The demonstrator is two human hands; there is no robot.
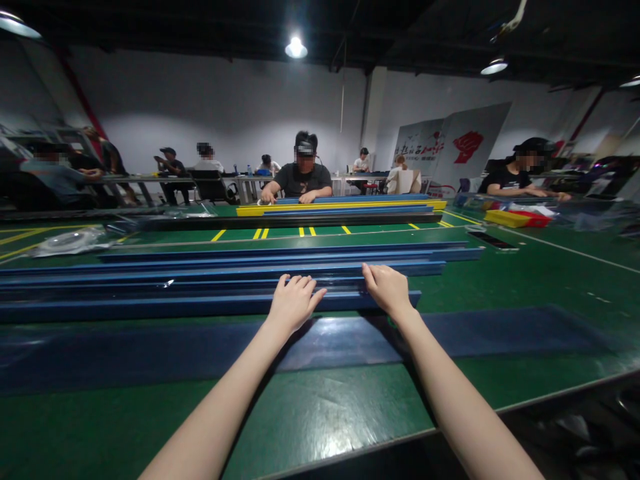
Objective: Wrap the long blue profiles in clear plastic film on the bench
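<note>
Several long blue rails lie side by side across the green table, running left to right. My left hand rests on the nearest blue rail with its fingers curled over the rail's top. My right hand lies about a hand's width to the right on the same stack, fingers bent over a rail's edge. Between the rails and me, a flat dark blue strip stretches along the table.
More blue rails, a yellow rail and a black one lie at the far side, where a person sits facing me. Another person sits far right by a yellow and red tray. Plastic wrap lies far left. The table edge runs near right.
</note>
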